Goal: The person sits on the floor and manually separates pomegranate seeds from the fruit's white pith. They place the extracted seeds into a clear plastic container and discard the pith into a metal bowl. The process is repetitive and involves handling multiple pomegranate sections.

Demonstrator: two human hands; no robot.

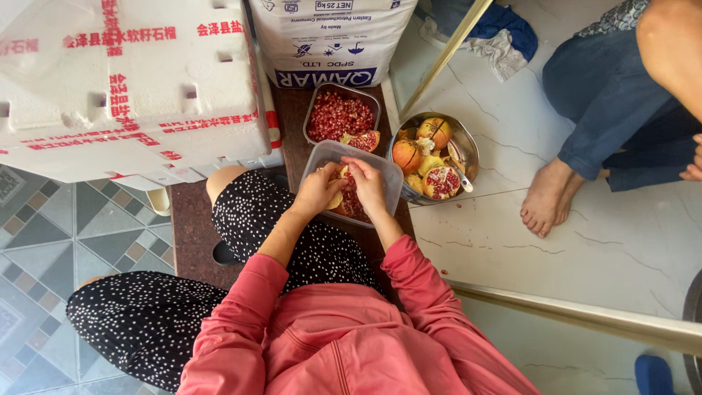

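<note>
Both my hands work together over a clear plastic container [391, 175] resting by my knee. My left hand [319, 189] cups a piece of pomegranate [348, 200] with yellow rind and red seeds. My right hand [368, 184] presses its fingers into the same piece from the right. Red seeds lie in the container under the fruit. A second container [341, 115], further off, is full of loose red seeds and holds a cut pomegranate piece at its near edge.
A round metal bowl [468, 150] to the right holds several pomegranate pieces and peels. White foam boxes [131, 80] and a white sack [333, 36] stand ahead. Another person sits at the right, with a bare foot [548, 197] on the white floor.
</note>
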